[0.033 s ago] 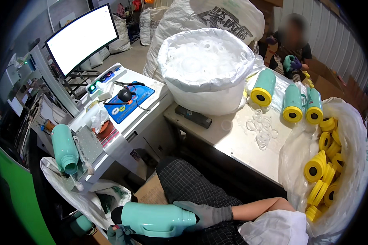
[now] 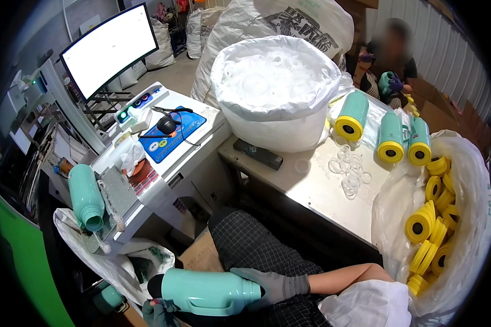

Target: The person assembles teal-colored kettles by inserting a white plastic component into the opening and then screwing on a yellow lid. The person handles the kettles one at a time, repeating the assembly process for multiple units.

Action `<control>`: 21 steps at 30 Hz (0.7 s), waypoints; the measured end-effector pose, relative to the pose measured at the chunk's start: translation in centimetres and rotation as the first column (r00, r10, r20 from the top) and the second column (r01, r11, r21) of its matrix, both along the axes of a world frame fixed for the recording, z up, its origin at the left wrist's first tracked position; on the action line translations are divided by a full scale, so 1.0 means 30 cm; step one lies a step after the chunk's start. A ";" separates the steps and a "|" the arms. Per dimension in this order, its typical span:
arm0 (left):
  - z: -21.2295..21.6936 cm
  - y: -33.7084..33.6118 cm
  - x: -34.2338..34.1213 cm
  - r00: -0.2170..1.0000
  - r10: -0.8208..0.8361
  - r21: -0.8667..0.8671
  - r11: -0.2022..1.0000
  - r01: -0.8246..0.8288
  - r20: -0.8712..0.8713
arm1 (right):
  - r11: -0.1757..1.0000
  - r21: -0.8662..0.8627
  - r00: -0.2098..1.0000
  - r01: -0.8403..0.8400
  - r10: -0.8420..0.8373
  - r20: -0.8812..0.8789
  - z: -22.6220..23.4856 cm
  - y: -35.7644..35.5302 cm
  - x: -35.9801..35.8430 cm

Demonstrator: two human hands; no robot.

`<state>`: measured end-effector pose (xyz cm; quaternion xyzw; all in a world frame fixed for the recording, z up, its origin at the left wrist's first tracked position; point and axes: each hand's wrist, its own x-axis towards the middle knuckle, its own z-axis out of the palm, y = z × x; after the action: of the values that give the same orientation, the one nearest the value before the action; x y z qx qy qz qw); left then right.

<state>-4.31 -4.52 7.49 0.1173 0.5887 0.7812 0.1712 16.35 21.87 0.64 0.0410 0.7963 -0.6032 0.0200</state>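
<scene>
Looks smooth and glossy on the teal flask [image 2: 202, 289], like matt cloth on the right glove [image 2: 270, 284].

Right hand [image 2: 270, 285], grey-gloved, gripping right end of turquoise bottle [image 2: 210, 289] lying sideways over checked trousers [image 2: 256, 242]. Left hand [image 2: 159, 314], gloved, at lower edge beside bottle's dark left end; its grip unclear. Right table [image 2: 327, 191]: white sack [image 2: 275, 128] heaped with translucent rings, loose rings [image 2: 351, 188] near it, three yellow-based turquoise bottles [image 2: 390, 129] behind. Clear bag [image 2: 395, 204] at right, full of yellow parts [image 2: 437, 231]. Far left: open-mouthed turquoise bottle [image 2: 86, 191], tilted; lit monitor [image 2: 112, 52] beyond. Co-worker [image 2: 406, 66] upper right, holding turquoise item [image 2: 385, 82].
</scene>
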 end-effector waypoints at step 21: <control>-0.029 -0.043 -0.023 0.993 -0.118 -0.044 0.992 0.117 -0.022 | 0.998 0.057 1.000 0.002 -0.003 0.010 -0.030 -0.011 0.002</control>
<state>-4.99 -5.80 6.62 0.1575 0.5992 0.7557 0.2122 16.40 21.53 -0.24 0.0457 0.8129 -0.5802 0.0221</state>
